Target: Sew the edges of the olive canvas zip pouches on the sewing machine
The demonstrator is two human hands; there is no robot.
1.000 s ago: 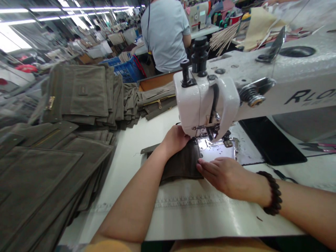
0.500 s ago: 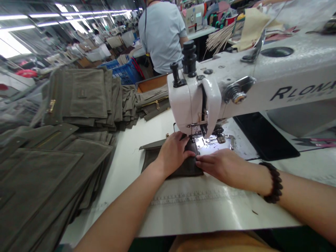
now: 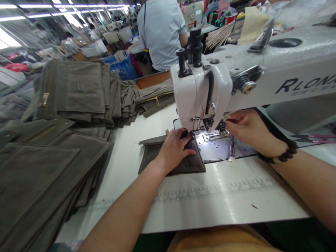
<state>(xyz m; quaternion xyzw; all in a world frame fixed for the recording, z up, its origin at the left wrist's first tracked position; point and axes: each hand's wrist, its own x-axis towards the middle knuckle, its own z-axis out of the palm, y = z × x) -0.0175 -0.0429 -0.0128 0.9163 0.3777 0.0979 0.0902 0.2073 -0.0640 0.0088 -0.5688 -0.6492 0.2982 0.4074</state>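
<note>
My left hand (image 3: 175, 149) lies on a dark grey-green fabric piece (image 3: 193, 161), thumb spread from the fingers, the fingertips beside the presser foot. The piece lies under the needle area of the white sewing machine (image 3: 207, 87), and my hand hides part of it. My right hand (image 3: 249, 127) is behind the lit metal plate (image 3: 216, 148), its fingers closed near a small dark knob (image 3: 223, 133) beside the machine head. What the fingertips pinch, if anything, I cannot make out. A hinged metal guide (image 3: 232, 149) stands on the plate, left of my right wrist.
Stacks of grey-green fabric pieces (image 3: 39, 171) and zipped pouches (image 3: 84, 91) fill the left side. Scissors (image 3: 312, 137) lie at the right. A ruler strip (image 3: 210, 193) runs along the table front. Beyond the machine, a person (image 3: 162, 31) sits near a blue crate (image 3: 126, 66).
My right hand has left the fabric's right edge and moved up and right to beside the machine head. The metal guide now points toward the table front. My left hand stays on the fabric.
</note>
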